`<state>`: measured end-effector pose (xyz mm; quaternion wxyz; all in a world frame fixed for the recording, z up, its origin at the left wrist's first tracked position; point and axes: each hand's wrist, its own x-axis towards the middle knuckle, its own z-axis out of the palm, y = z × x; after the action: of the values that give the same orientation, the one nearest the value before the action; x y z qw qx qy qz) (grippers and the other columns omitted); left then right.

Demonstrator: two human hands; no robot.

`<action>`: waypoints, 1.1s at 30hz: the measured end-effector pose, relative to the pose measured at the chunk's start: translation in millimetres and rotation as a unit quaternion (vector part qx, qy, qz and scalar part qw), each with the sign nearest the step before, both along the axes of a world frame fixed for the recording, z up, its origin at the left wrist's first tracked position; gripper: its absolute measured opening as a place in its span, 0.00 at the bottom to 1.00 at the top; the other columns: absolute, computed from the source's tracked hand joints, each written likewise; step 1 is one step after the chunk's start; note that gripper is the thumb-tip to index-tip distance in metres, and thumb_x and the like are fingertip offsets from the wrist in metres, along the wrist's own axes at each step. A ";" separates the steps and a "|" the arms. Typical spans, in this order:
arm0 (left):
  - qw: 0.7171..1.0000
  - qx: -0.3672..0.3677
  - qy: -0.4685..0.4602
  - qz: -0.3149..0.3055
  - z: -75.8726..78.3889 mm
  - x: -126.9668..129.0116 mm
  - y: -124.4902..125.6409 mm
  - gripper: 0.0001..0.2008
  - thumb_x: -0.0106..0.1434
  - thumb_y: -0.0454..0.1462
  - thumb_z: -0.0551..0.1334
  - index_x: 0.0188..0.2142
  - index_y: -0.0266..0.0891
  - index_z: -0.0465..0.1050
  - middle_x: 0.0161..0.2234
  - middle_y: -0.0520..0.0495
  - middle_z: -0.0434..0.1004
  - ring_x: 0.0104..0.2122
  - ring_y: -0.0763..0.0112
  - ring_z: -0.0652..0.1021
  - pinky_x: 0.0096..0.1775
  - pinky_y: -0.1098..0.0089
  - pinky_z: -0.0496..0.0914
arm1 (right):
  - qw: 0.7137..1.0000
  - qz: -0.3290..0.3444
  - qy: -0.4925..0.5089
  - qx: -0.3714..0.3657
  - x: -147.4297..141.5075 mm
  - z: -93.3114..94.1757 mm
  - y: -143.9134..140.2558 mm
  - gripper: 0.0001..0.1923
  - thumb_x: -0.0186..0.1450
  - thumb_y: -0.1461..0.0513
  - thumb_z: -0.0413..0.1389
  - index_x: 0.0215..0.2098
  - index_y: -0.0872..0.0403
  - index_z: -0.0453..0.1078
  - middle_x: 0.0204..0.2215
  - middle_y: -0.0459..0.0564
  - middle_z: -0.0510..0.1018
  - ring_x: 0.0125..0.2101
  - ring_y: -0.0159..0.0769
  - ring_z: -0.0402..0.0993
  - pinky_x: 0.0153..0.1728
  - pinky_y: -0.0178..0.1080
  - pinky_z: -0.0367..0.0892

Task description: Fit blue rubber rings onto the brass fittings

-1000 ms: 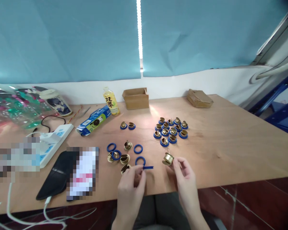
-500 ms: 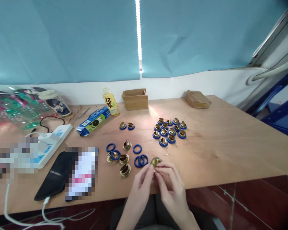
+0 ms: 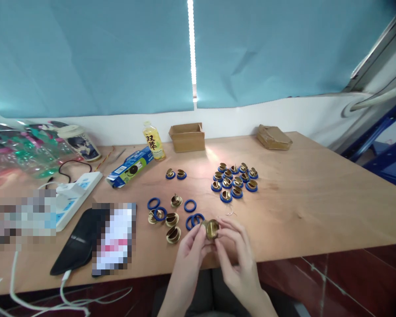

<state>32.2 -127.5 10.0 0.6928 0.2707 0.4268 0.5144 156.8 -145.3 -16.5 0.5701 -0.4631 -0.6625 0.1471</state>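
My left hand and my right hand meet at the table's near side, both closed on one round brass fitting between thumbs and fingertips. Its shiny inner side shows a straight bar across it. Just left of it lie loose blue rings, two of them overlapping beside my left fingers. Farther left rest several similar brass fittings without rings beneath them, and a blue ring leans over one. A cluster of brass fittings seated on blue rings sits beyond my right hand.
Two more ringed fittings stand apart. Behind are an open cardboard box, a yellow drink bottle, a blue carton and another cardboard box. Left are a power strip, a black phone-like slab, cables and plastic bottles.
The brass fitting has turned in my fingers, so more of its inner side and bar faces me. My left hand has shifted slightly left. The other pieces stay put.
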 end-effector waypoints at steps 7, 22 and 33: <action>0.990 0.072 0.121 -0.009 -10.4 2.0 -3.1 0.19 0.57 0.47 0.70 0.44 0.37 0.79 0.43 0.40 0.83 0.45 0.58 0.81 0.48 0.66 0.75 | 0.983 -0.027 0.070 -0.170 4.8 -2.9 4.5 0.03 0.69 0.61 0.55 0.39 0.52 0.70 0.32 0.48 0.77 0.30 0.34 0.76 0.29 0.32 0.73; 0.966 0.118 0.229 0.007 -12.9 -2.8 -10.0 0.12 0.59 0.42 0.69 0.39 0.40 0.75 0.37 0.46 0.82 0.39 0.64 0.82 0.43 0.70 0.76 | 0.996 0.001 -0.022 -0.091 4.4 -6.4 0.8 0.10 0.70 0.66 0.52 0.44 0.52 0.75 0.37 0.52 0.78 0.36 0.38 0.77 0.38 0.37 0.72; 0.957 0.168 0.211 -0.107 -1.8 -8.0 -11.8 0.12 0.65 0.41 0.63 0.47 0.42 0.76 0.44 0.44 0.81 0.44 0.63 0.80 0.47 0.70 0.74 | 0.925 0.190 0.166 -0.285 14.2 1.8 -2.0 0.14 0.73 0.54 0.49 0.34 0.53 0.67 0.24 0.42 0.65 0.23 0.29 0.61 0.25 0.32 0.59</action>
<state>24.2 -139.3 8.3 0.5826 0.5297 0.4388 0.4329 171.0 -147.3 -14.8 0.4775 -0.4399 -0.5641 0.5101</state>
